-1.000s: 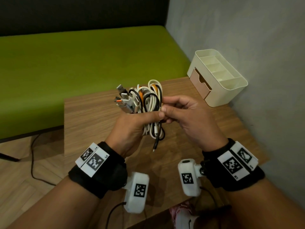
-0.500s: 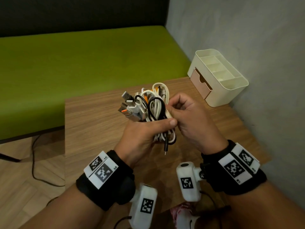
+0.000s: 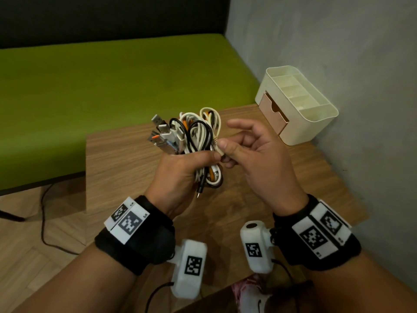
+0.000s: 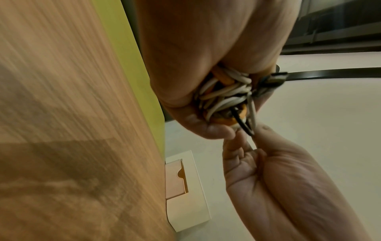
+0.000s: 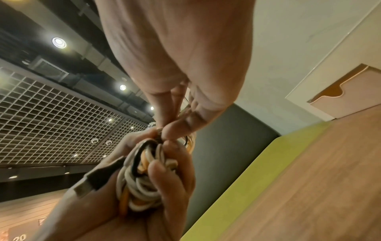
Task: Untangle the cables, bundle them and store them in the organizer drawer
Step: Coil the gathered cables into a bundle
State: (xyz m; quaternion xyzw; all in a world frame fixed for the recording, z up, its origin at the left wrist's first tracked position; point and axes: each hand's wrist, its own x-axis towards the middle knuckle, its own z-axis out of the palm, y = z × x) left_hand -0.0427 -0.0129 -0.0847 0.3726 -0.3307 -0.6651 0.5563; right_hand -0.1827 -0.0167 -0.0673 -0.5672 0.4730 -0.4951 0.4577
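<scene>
A tangle of white, black and orange cables with several USB plugs sticking up is held above the wooden table. My left hand grips the cable bundle around its middle, and a black plug end hangs below the fist. My right hand pinches a thin strand at the bundle's right side between thumb and forefinger, its other fingers spread. The pinch shows close up in the right wrist view, beside the cable bundle. The cream organizer stands at the table's far right corner, its pink drawer slightly pulled out.
A green bench runs behind the table. The grey wall stands close on the right, right behind the organizer. A black cord trails on the wooden floor to the left. A shoe shows at the bottom edge.
Both hands and the bundle shifted slightly right. My right hand's fingers have spread out from a tight curl while thumb and forefinger keep pinching at the bundle's right side.
</scene>
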